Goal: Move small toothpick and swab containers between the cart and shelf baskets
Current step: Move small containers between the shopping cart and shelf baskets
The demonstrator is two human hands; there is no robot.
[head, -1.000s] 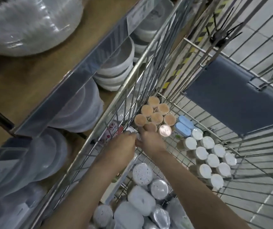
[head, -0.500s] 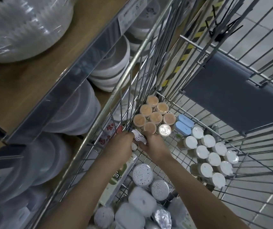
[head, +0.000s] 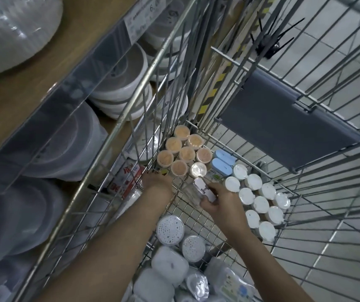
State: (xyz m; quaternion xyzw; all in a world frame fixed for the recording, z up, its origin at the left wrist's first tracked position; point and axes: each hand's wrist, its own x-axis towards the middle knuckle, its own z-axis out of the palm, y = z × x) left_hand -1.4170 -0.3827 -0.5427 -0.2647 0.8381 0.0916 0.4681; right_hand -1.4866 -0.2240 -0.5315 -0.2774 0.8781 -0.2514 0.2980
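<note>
Both my hands are down inside the wire cart (head: pixel 118 120). My right hand (head: pixel 220 201) grips a small clear container with a white label (head: pixel 203 189), lying tilted just above the cart floor. My left hand (head: pixel 157 182) reaches toward the cart's left wall below the orange cluster; its fingers are hidden. Several orange-topped toothpick containers (head: pixel 180 149) stand packed in the far corner, with one clear-lidded container (head: pixel 198 169) beside them. Several white-lidded containers (head: pixel 259 199) stand in rows to the right. Two blue-lidded cases (head: pixel 222 162) lie between the groups.
Perforated round lids (head: pixel 170 229) and wrapped white packs (head: pixel 166 264) fill the cart's near end. A grey flap (head: pixel 283 127) hangs on the cart's far wall. Left of the cart, wooden shelves (head: pixel 33 88) hold stacked clear plastic bowls (head: pixel 122 83) and a red-printed pack (head: pixel 126 177).
My right hand has drawn back and to the right from the orange cluster, carrying the clear labelled container. My left hand stays by the cart's left wall. The camera has moved closer.
</note>
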